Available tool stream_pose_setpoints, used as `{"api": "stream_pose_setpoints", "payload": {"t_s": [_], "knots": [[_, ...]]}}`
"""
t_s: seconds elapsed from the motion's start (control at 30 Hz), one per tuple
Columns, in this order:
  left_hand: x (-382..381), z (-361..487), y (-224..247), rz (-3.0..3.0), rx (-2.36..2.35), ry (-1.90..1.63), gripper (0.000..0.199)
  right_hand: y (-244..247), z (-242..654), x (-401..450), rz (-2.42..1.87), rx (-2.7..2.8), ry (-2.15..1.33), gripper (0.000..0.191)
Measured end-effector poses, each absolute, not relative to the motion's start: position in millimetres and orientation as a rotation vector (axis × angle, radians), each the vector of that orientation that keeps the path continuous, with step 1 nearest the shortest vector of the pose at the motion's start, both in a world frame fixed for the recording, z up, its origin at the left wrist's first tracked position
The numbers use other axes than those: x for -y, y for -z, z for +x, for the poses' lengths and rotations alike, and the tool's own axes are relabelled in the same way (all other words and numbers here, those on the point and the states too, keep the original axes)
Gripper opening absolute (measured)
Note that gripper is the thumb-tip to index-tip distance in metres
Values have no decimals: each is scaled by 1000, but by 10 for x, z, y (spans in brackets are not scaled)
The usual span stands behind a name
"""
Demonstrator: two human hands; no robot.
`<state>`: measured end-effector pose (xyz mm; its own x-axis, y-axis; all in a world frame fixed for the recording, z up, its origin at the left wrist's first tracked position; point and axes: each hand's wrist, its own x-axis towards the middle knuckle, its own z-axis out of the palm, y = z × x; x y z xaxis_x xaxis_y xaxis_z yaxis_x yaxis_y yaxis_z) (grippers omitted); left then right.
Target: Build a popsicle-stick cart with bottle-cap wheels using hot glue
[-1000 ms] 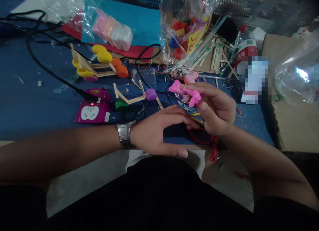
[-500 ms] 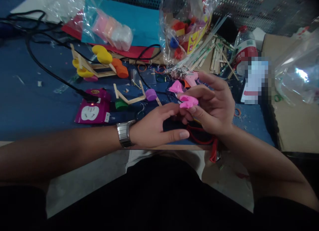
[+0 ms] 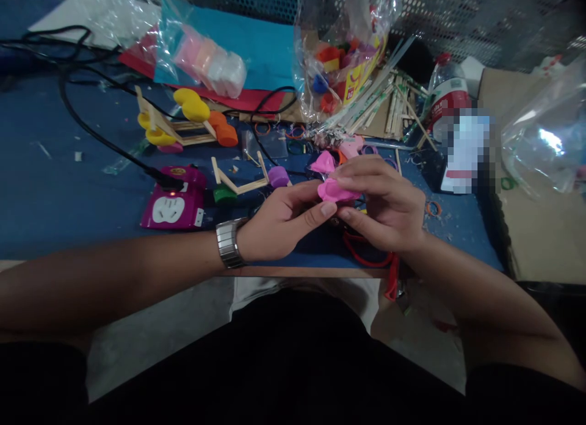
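Note:
A soft, crumpled lump of pink modelling clay [image 3: 337, 191] is held between both my hands, just above the table's front edge. My left hand [image 3: 279, 220], with a metal watch on the wrist, pinches its left side between thumb and fingers. From the right, my right hand [image 3: 384, 202] presses bent fingertips on its top, the thumb below. Just behind the fingers lies another pink piece [image 3: 323, 162]. Left of my hands is a bent stick frame [image 3: 242, 185] with a purple disc [image 3: 278, 176] and a green disc [image 3: 224, 194].
A magenta power socket block [image 3: 174, 199] with a black cable stands left. Behind it is a stick model [image 3: 183, 135] with yellow and orange pieces. A pink glue gun [image 3: 350, 145], bundled sticks [image 3: 398, 110], a bottle [image 3: 446, 98] and cardboard [image 3: 544, 229] lie right. Red handles [image 3: 392, 278] overhang the edge.
My left hand has closed its thumb and fingers onto the pink clay, from lying open beside it. The clay has shifted slightly left and turned, and my right fingers have come down over it.

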<state>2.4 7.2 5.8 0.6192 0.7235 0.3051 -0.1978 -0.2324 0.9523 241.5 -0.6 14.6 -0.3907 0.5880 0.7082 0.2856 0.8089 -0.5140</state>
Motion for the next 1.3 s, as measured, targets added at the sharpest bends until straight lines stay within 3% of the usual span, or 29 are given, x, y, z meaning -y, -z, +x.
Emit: {"api": "stream_pose_setpoints", "payload": {"t_s": [0.13,0.3,0.47,0.63,0.8,1.07,1.3], "knots": [[-87,28,-92,1641,-465,-924,44,-159,2417,0,-660,2014,-345,66],[-112,45,-33,1639,-564,-861,53,-177,2474,-31,-670,2025,-274,48],[-117,67,65,1473,-490,-927,73,-153,2518,-69,-675,2001,-245,51],[-80,61,70,1381,-310,-918,63,-160,2512,-128,-715,2126,-144,47],[51,124,-83,1259,-210,-894,68,-386,2481,-139,-809,2285,-73,66],[76,289,-802,1199,-375,-839,98,-489,2269,182,-773,2377,-90,112],[265,552,-877,1465,-465,-980,114,-726,2339,398,-857,2284,4,121]]}}
